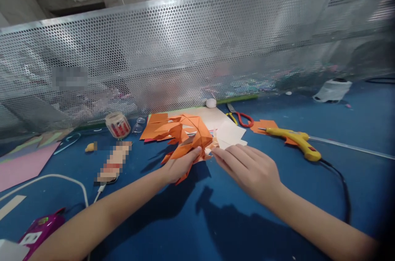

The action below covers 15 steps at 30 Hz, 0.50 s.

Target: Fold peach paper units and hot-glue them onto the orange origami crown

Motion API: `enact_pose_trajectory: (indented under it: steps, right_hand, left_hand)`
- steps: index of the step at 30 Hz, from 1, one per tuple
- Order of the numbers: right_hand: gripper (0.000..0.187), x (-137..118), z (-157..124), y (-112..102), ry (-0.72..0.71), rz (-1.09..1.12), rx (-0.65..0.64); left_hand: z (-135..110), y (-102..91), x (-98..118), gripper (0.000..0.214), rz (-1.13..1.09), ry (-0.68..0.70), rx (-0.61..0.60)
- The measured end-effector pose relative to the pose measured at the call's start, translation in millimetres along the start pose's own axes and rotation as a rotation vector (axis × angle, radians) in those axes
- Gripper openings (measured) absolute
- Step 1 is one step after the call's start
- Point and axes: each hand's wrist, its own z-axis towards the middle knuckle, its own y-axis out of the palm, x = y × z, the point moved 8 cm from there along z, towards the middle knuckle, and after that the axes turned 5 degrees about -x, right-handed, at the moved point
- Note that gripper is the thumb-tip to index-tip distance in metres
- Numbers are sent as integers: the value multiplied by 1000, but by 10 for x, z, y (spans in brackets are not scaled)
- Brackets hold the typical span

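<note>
An orange folded-paper model [188,131] with many pointed flaps sits on the blue table [216,220], just above the table's centre. My left hand [180,166] grips its near lower edge, fingers curled around the paper. My right hand [247,166] reaches in from the right, fingers held together, with the fingertips pinching the model's right corner next to some cream paper sheets [228,131].
A yellow glue gun [293,139] with a black cord lies to the right, red-handled scissors [242,118] behind it. A tape roll [117,124], pink paper [24,164] and a white cable [61,181] lie at left. A perforated metal screen [197,47] borders the table's far side.
</note>
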Motion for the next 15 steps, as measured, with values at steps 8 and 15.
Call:
enact_pose_trajectory:
  steps: [8, 15]
  right_hand:
    - [5, -49, -7, 37, -40, 2, 10]
    - [7, -85, 9, 76, -57, 3, 2]
  left_hand:
    - [-49, 105, 57, 14, 41, 107, -76]
    - [-21, 89, -11, 21, 72, 197, -123]
